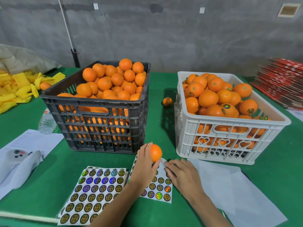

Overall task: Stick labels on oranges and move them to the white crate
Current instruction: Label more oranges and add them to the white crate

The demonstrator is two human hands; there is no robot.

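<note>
Right now the left hand [145,167] holds an orange [156,152] between thumb and curled fingers, lifted just above the label sheet [161,185] that lies under both hands, with the forearm reaching in from the bottom edge. The right hand [183,175] lies palm down on the same sheet, its fingertips [168,167] bent onto the upper rows of stickers; whether they have already pinched a label cannot be told.

That sheet carries round gold-and-black holographic labels with small characters too fine to read. A fuller stack of sticker sheets [95,194] lies just to its left on the green tablecloth [164,215].

Behind the hands stands the black crate [101,115], heaped with unlabelled oranges. To its right, apart from it, is the white crate [229,136], with heart cut-outs in its front wall and piled with oranges, several showing round labels. A loose orange [167,101] sits on the cloth in the gap between the two crates.

White backing paper [237,190] lies right of the hands, in front of the white crate. On the left are printed papers [31,141], a plastic bottle [46,122] beside the black crate, and yellow foam sleeves [18,89] at the table's far left. Red flattened cartons [282,84] are stacked at the far right.
</note>
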